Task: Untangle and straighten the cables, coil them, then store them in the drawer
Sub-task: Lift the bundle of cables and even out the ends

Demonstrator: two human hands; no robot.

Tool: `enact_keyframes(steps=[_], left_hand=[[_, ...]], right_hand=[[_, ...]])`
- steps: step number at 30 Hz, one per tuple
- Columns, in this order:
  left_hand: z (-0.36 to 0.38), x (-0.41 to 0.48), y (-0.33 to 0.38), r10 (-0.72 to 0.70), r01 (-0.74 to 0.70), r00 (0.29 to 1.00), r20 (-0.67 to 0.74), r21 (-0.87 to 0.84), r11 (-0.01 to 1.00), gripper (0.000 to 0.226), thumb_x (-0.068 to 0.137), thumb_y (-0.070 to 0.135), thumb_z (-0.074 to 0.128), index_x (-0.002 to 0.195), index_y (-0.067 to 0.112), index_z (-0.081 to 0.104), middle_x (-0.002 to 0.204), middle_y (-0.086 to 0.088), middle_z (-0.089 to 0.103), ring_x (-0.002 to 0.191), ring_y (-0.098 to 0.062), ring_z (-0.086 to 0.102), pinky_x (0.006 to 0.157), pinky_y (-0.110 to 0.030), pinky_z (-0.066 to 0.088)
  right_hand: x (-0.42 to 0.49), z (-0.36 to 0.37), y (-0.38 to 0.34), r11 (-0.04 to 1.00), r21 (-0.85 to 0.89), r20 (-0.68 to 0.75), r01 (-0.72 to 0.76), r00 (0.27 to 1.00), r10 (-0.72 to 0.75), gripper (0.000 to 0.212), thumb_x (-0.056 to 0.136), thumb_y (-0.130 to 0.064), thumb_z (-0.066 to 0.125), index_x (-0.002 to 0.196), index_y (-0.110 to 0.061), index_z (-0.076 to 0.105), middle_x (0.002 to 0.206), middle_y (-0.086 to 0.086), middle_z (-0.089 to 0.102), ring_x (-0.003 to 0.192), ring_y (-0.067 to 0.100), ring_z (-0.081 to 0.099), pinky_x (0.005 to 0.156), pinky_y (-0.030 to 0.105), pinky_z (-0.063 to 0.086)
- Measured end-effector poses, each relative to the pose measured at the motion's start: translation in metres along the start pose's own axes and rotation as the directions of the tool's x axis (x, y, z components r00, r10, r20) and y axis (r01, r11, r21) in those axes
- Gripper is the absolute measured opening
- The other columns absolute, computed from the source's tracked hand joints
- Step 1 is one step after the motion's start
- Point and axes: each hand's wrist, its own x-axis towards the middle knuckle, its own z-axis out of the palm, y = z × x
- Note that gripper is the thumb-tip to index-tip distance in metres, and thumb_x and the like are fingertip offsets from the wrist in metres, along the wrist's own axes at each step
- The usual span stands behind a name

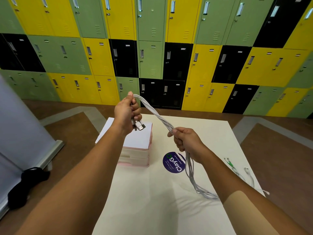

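A bundle of several white cables (155, 112) stretches in the air between both hands above the white table (169, 200). My left hand (126, 114) grips the bundle near its plug ends, and the USB plugs (139, 127) stick out below the fist. My right hand (185, 140) grips the same bundle lower down. From there the loose cable tails (193, 177) hang onto the table and pass under my right forearm. A small pink-and-white drawer unit (138, 150) stands on the table's far left, below my left hand, with its drawers closed.
More cables, one with green ends (231, 164), lie near the table's right edge. A round blue sticker (174, 162) is on the tabletop. A black object (23, 185) lies on the floor at left by a grey panel. Coloured lockers fill the wall behind.
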Motion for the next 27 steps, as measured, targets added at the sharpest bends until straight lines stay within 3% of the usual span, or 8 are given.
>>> enact_keyframes(steps=[4,7,11,14,16,21,24,27], left_hand=[[-0.001,0.0,0.0,-0.006,0.006,1.0,0.018,0.006,1.0,0.04,0.105,0.038,0.041,0.071,0.018,0.042,0.05,0.007,0.026,0.038,-0.006,0.019,0.035,-0.018,0.022],[-0.001,-0.002,-0.002,-0.007,0.007,0.999,0.051,0.005,1.0,0.04,0.105,0.038,0.04,0.071,0.018,0.042,0.051,0.007,0.025,0.039,-0.007,0.018,0.035,-0.018,0.022],[0.001,0.0,0.0,0.004,-0.005,0.999,0.052,0.02,1.0,0.04,0.105,0.037,0.04,0.071,0.018,0.041,0.05,0.007,0.024,0.038,-0.007,0.018,0.035,-0.018,0.022],[0.003,0.004,0.005,0.017,-0.017,1.0,0.008,0.002,1.0,0.041,0.105,0.038,0.041,0.069,0.019,0.041,0.049,0.007,0.025,0.037,-0.007,0.018,0.035,-0.019,0.022],[0.002,0.007,0.007,0.021,-0.021,1.0,-0.021,-0.005,1.0,0.041,0.105,0.039,0.041,0.069,0.019,0.041,0.048,0.008,0.026,0.037,-0.007,0.019,0.035,-0.019,0.021],[0.001,0.012,0.012,0.031,-0.035,0.998,-0.054,-0.061,0.998,0.041,0.105,0.04,0.04,0.07,0.02,0.039,0.049,0.007,0.023,0.037,-0.007,0.017,0.035,-0.018,0.021],[-0.002,0.013,0.017,0.05,-0.054,0.997,-0.057,-0.054,0.997,0.04,0.105,0.04,0.04,0.07,0.02,0.04,0.05,0.007,0.023,0.038,-0.007,0.017,0.036,-0.019,0.021],[-0.003,0.012,0.016,0.053,-0.054,0.998,-0.037,-0.023,0.998,0.04,0.105,0.04,0.041,0.07,0.02,0.041,0.051,0.007,0.023,0.039,-0.007,0.018,0.036,-0.02,0.021]], right_hand=[[-0.007,-0.004,-0.003,0.921,0.249,0.332,-0.299,0.92,0.209,0.047,0.104,-0.045,0.037,0.077,-0.011,0.055,0.052,-0.003,0.025,0.042,0.01,0.017,0.044,0.022,0.014],[-0.007,-0.012,0.003,0.815,0.393,0.47,-0.426,0.855,0.22,0.032,0.1,-0.037,0.042,0.084,-0.013,0.055,0.052,-0.005,0.028,0.038,0.006,0.021,0.04,0.017,0.02],[-0.006,-0.017,0.016,0.905,0.304,0.341,-0.298,0.921,0.188,0.028,0.102,-0.026,0.044,0.095,-0.005,0.06,0.062,0.005,0.042,0.044,0.011,0.031,0.043,0.022,0.026],[-0.008,-0.013,0.025,0.982,0.052,0.2,-0.179,0.966,0.165,0.042,0.106,-0.035,0.041,0.087,-0.006,0.064,0.06,0.007,0.045,0.051,0.018,0.038,0.051,0.027,0.037],[-0.009,-0.008,0.024,0.989,0.0,0.127,-0.15,0.981,0.149,0.046,0.106,-0.039,0.039,0.08,-0.008,0.062,0.055,0.002,0.04,0.051,0.016,0.032,0.05,0.027,0.032],[-0.011,-0.006,0.021,0.977,0.163,0.145,-0.137,0.983,0.113,0.026,0.103,-0.033,0.048,0.091,-0.01,0.051,0.059,0.0,0.031,0.051,0.014,0.018,0.047,0.023,0.016],[-0.011,-0.014,0.023,0.966,0.242,0.182,-0.092,0.982,0.047,0.01,0.1,-0.011,0.052,0.092,-0.006,0.053,0.063,0.006,0.044,0.048,0.013,0.023,0.046,0.021,0.019],[-0.01,-0.02,0.026,0.982,0.185,0.099,-0.044,0.995,0.026,0.016,0.1,-0.012,0.055,0.091,-0.002,0.064,0.072,0.01,0.055,0.047,0.015,0.036,0.044,0.022,0.029]])
